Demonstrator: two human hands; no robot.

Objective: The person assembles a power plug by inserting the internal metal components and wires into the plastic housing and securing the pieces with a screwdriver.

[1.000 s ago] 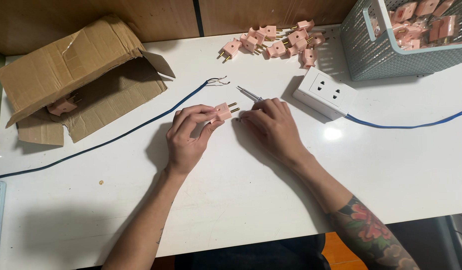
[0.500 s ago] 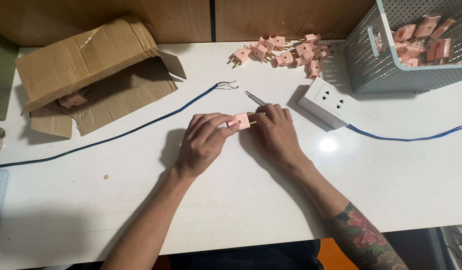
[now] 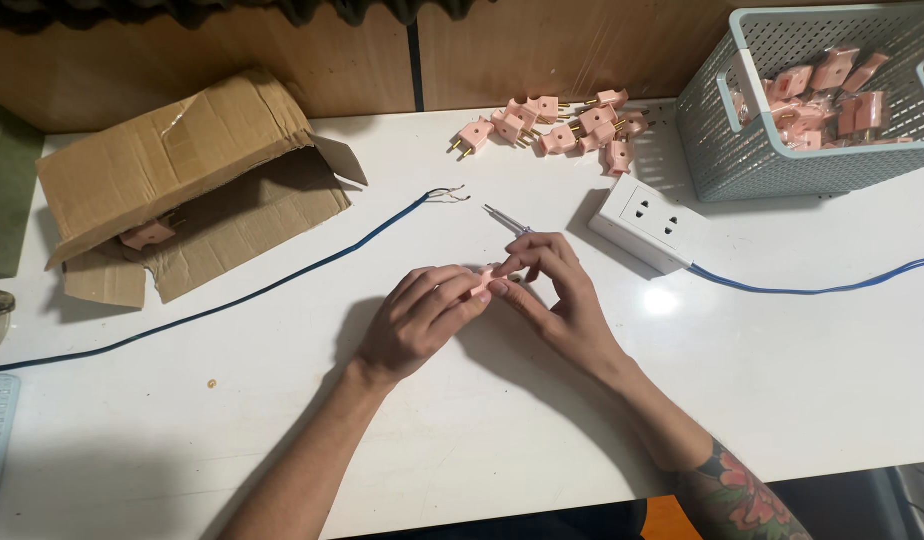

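Head camera is looking down at a white bench (image 3: 232, 400) where two bare hands are meeting near the middle. The left hand (image 3: 417, 320) is lying curled with its fingers closing around one end of a small pink plug (image 3: 485, 281), and the right hand (image 3: 562, 300) is pinching the other end between thumb and fingertips, so both grips are pressing on the same plug, which is sitting between the two hands just above the bench. A thin screwdriver (image 3: 504, 220) is poking out from behind the right hand's fingers; whether the hand is gripping it cannot be told. Just beyond the hands, a blue cable (image 3: 282, 285) is running across the bench to the left, its bared wire ends lying near the screwdriver tip. A white socket block (image 3: 650, 222) is resting to the right with its own blue lead. Farther back, a heap of pink plugs (image 3: 557, 125) is lying loose, a grey mesh basket (image 3: 782, 150) is holding bagged plugs, and a torn cardboard box (image 3: 172, 170) is sitting open at the left.
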